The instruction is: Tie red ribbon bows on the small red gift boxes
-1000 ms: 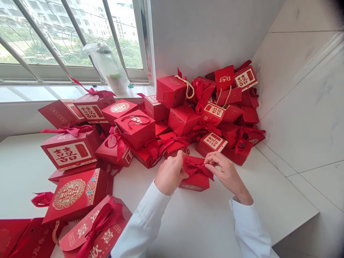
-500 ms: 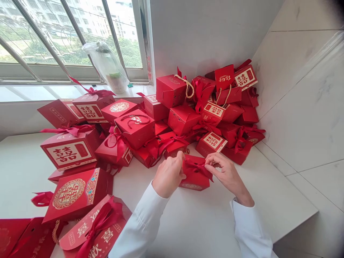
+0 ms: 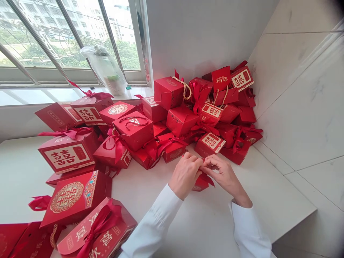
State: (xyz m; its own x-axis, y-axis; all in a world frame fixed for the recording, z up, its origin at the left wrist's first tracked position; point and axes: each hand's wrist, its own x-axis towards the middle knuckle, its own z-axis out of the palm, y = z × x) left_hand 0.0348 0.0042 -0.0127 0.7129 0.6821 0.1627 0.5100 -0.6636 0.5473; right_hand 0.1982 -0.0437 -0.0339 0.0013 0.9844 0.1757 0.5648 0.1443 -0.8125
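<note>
Box (image 3: 201, 186) on surface (image 3: 201, 229), lower right of centre, mostly behind left hand (image 3: 185, 175). Right hand (image 3: 227, 176): fingers pinching its ribbon (image 3: 209, 180). Left fingers meet them; can't tell if gripping. Box pile (image 3: 182, 120) above.

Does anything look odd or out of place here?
The bagged container on the windowsill looks out of place near all these red boxes, many piled at odd angles. I see no spill or obvious damage.
</note>
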